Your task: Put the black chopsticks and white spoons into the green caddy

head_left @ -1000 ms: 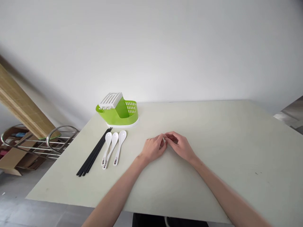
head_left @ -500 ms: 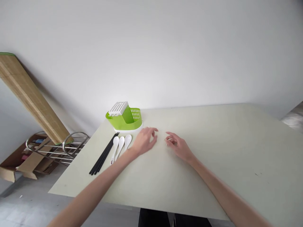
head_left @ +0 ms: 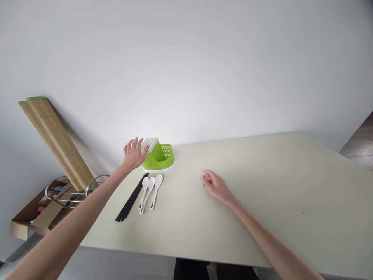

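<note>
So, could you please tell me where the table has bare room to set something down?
The widest bare patch of table lies right of the right hand and forearm, back to the wall. A smaller one lies between the white spoons and that hand. The left side is crowded: left hand by the green caddy, black chopsticks and spoons in front.

I can't read any word, number or brand from my end. The only print I can pick out is on the three white spoons (head_left: 150, 186): each carries a small dark mark (head_left: 152, 206) near the end of its handle, on the side toward me. The marks come through as little blocks, too small and soft for me to make out. They may be lettering or a logo, but my view is too poor to say which.
</note>
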A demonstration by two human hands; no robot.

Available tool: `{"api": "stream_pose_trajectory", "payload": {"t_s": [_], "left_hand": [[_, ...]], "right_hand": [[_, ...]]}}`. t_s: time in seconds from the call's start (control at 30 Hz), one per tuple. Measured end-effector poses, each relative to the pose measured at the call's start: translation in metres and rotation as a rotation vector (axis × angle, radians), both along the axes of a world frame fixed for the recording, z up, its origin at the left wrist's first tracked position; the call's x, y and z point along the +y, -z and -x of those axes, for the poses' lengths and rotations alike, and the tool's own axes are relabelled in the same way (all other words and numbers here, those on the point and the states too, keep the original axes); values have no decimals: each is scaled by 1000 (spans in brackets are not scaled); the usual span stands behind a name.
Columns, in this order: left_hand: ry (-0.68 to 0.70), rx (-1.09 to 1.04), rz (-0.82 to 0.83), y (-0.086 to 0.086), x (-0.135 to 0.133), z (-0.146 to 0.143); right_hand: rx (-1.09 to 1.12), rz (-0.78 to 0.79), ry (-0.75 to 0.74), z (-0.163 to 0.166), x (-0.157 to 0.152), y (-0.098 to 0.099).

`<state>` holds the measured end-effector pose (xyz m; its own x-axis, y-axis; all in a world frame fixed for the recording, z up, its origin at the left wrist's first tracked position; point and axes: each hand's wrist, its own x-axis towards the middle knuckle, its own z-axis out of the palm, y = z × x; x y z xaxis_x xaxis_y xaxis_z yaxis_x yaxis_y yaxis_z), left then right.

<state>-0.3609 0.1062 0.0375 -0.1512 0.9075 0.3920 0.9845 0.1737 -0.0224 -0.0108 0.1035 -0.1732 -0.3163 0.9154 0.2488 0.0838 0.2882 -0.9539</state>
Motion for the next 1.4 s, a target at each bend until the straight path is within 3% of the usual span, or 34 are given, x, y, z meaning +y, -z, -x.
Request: {"api": "stream_pose_trajectory", "payload": {"t_s": [0.2,0.6,0.83,1.0,1.1,1.23,1.4], "left_hand": [[-34,-5,200,8,9,8],[127,52,207,7,23,0],[317,-8,199,15,29,-65],[534,-167,341,1,19,-131],[656,-232,350,-7,3,-152],[679,-222,236,-6,-14,-141],[542,-167,165,-5,-24,-75]], "right_hand": [[7,-23,-2,1,2,0],[-8,-32,-12,-1,-1,-2],[-100,-93,-59,-3,-5,-6],[-111,-155,-68,-4,-10,-5],[-132,-184,-121,-5,-14,-6],[-190,-243,-144,-6,-18,-7],[-193,-292,21,-7,-18,-2]]}}
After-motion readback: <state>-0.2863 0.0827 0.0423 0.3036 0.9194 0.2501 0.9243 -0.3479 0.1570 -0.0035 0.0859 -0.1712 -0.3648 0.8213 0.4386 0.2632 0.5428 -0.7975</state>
